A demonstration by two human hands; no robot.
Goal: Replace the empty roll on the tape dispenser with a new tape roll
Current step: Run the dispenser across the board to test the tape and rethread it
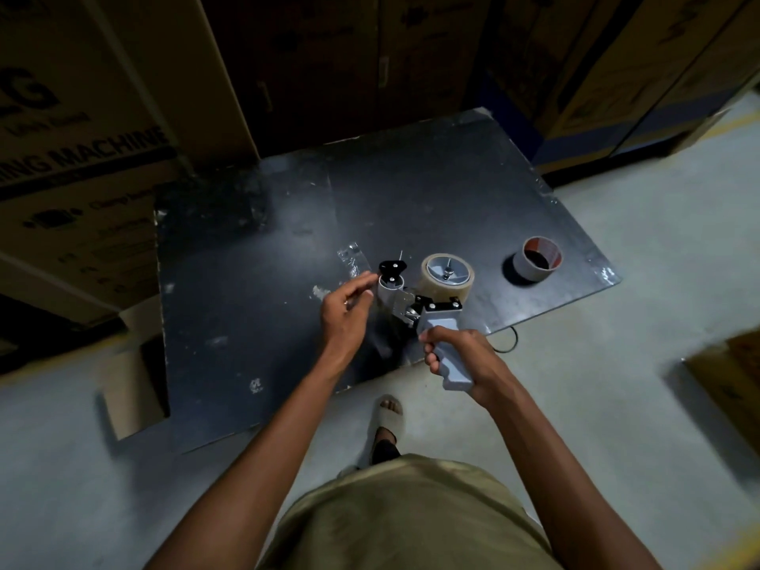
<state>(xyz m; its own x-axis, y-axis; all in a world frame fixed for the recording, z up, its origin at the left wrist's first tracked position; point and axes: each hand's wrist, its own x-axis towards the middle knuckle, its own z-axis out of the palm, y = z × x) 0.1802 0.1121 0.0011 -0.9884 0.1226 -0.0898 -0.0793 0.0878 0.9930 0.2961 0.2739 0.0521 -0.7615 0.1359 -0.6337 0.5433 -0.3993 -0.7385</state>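
A grey tape dispenser (pixel 415 306) is held above the near edge of a dark table (pixel 246 306). My right hand (pixel 460 359) is wrapped around its grey handle. A full roll of clear tape (pixel 447 277) sits on the dispenser's hub. My left hand (pixel 345 310) is at the dispenser's front roller, fingers pinched near a strip of clear tape (pixel 353 259) that stretches up and to the left. I cannot tell whether the fingers grip the strip. An empty cardboard core (pixel 536 259) with a red-printed inside stands on the table to the right.
Large cardboard boxes (pixel 82 158) stand along the left and back of the table. More boxes (pixel 732 380) sit on the grey floor at the right. A black cable (pixel 508 343) loops under the table's near right edge. My sandalled foot (pixel 386 417) is below the table edge.
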